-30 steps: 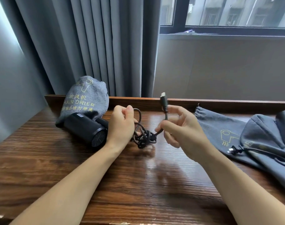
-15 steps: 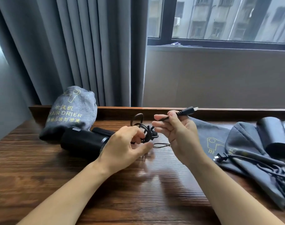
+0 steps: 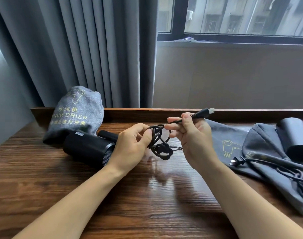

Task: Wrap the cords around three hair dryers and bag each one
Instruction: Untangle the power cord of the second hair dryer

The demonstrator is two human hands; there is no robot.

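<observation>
Soft daylight enters through the window behind, leaving the room fairly dim. The glossy table shows pale glare and faint reflections. Wide-angle distortion bends the edges, with slight blur at the far right.

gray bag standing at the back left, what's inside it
The gray bag is bulged and full, printed HAIR DRIER, but its fabric covers the contents, so nothing inside shows. A bare black hair dryer lies in front of it.

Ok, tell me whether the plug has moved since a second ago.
Yes. The plug has tipped from upright to pointing right along the table's back ledge, pinched by the right hand.
</observation>
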